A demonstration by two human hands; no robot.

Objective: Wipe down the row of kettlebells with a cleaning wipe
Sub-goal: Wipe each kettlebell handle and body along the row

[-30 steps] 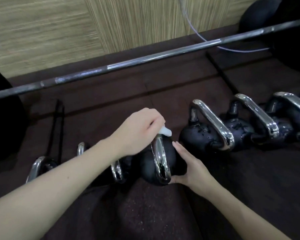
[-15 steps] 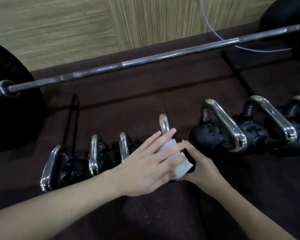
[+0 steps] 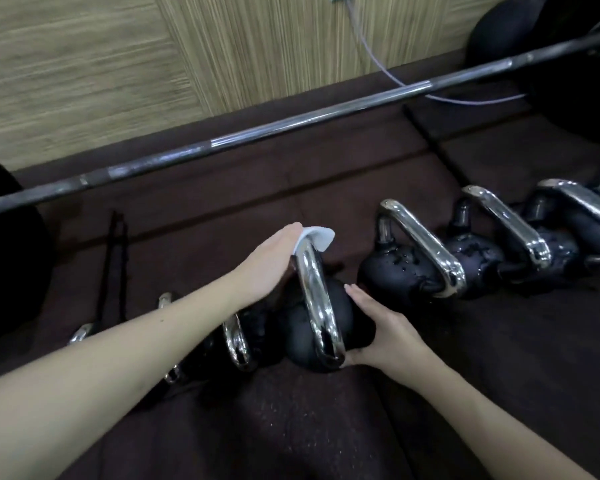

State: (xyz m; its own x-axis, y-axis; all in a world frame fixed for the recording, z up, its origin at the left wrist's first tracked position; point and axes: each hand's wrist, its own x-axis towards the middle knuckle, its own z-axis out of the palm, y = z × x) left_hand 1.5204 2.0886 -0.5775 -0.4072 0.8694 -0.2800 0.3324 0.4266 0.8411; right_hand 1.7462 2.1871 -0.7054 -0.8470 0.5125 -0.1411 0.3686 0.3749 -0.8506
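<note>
Wiping was under way on the middle kettlebell point(image 3: 312, 320) of the row on the dark floor mat point(image 3: 326, 427). The cleaning wipe point(image 3: 317, 237) was held against the top of its chrome handle point(image 3: 314, 289) by the left hand point(image 3: 269, 265); whether the fingers were curled round it could not be told. The right hand point(image 3: 378, 327) was laid with straight fingers against the black ball, steadying it. The step would best be done by keeping the ball braced, folding the wipe round the bar and drawing it down both legs. Beaded kettlebells point(image 3: 406, 268) stood just to the right.
</note>
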